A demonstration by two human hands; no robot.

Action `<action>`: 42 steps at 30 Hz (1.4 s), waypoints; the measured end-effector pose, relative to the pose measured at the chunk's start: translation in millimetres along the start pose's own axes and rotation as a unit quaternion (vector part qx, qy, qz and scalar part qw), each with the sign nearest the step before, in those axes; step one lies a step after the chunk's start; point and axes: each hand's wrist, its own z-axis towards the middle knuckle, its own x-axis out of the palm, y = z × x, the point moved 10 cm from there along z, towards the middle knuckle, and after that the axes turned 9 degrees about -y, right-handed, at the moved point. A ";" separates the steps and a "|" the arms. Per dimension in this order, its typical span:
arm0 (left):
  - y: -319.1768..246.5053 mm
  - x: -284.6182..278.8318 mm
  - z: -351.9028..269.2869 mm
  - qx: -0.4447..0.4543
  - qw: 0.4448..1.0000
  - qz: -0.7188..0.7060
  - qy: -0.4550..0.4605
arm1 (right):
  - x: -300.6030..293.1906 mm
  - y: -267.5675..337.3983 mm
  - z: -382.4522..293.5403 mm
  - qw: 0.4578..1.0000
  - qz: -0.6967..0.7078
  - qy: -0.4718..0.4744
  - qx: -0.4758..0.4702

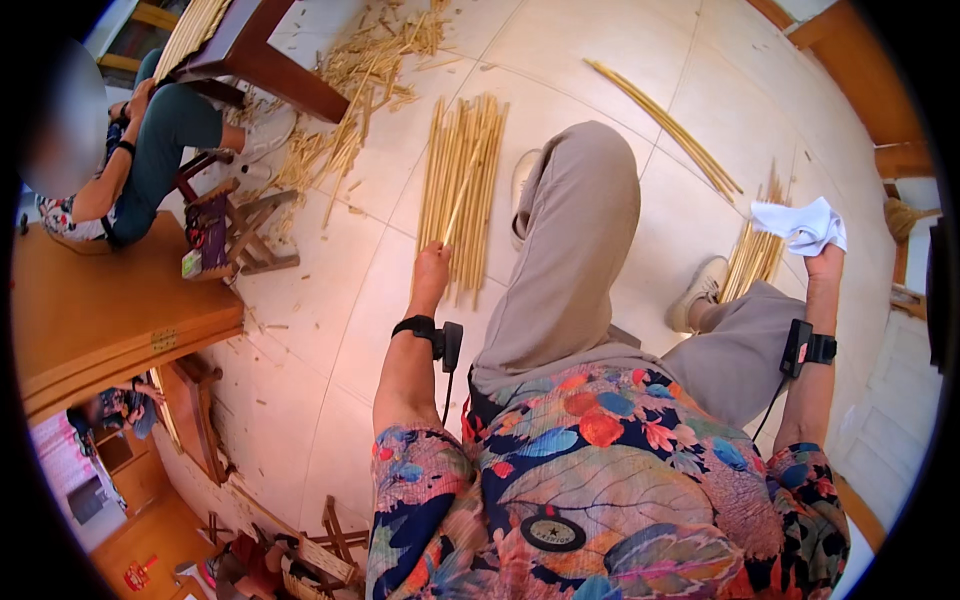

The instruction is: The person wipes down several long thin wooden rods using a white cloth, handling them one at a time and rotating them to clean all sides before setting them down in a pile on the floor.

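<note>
My left hand (431, 274) is closed around one thin, pale reed-like stalk (463, 196), which points away from me over a pile of similar stalks (431, 187) on the tiled floor. My right hand (825, 264), far off to the right, grips a crumpled white cloth (806, 225). Below and beyond that cloth, a second bundle of stalks (750, 259) lies beside my right shoe (697, 294). A few longer stalks (667, 124) rest on the floor ahead, between the two bundles.
Cut stalk scraps (382, 56) litter the floor ahead on the left. A co-worker (172, 116) sits by a dark wooden table (262, 67). Closer on the left are a folding wooden stool (259, 229) and an orange-brown wooden tabletop (120, 285). Other people (255, 566) appear at lower left.
</note>
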 end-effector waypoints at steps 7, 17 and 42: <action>49.1 30.5 12.7 -0.055 0.995 0.072 0.035 | -5.3 3.5 -7.4 0.999 -0.020 -0.039 -0.008; 28.6 47.1 11.0 0.005 0.985 0.167 0.041 | 18.3 -10.8 -39.0 0.996 -0.070 -0.058 -0.015; -89.3 10.1 -17.3 0.026 0.986 -0.104 0.129 | 76.4 -22.6 -20.9 0.997 0.042 0.057 -0.017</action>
